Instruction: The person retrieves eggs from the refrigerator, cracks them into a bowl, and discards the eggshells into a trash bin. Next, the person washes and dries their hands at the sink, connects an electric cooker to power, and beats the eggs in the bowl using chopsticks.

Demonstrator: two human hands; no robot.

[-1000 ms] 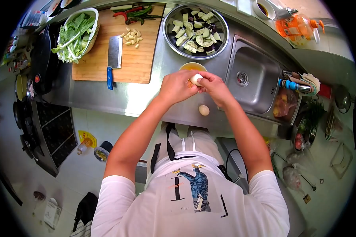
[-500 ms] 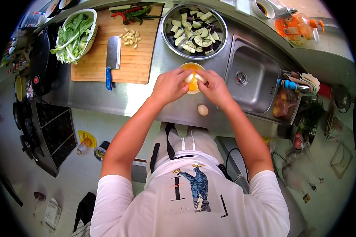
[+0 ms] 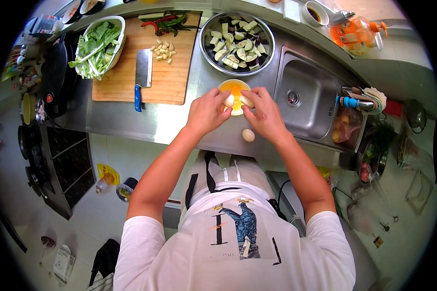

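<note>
Over a small white bowl (image 3: 236, 86) of yellow egg, my left hand (image 3: 207, 112) holds one half eggshell (image 3: 229, 101) between thumb and fingers. The other half eggshell (image 3: 246, 102) is in my right hand (image 3: 265, 115), at the bowl's right side. The two halves are apart. A whole egg (image 3: 248, 135) lies on the steel counter just below the bowl, near the front edge. Behind the bowl stands a large metal bowl (image 3: 237, 44) of cut eggplant.
At the left, a cutting board (image 3: 116, 90) carries a cleaver (image 3: 143, 72), garlic cloves (image 3: 164, 50) and peppers (image 3: 170, 24), beside a basket of greens (image 3: 99, 46). On the right are a sink (image 3: 303, 97), a faucet (image 3: 357, 102) and an orange bottle (image 3: 352, 34).
The egg that both hands held together is now in two halves, and my hands have moved apart. More of the small bowl shows. The camera view has shifted slightly.
</note>
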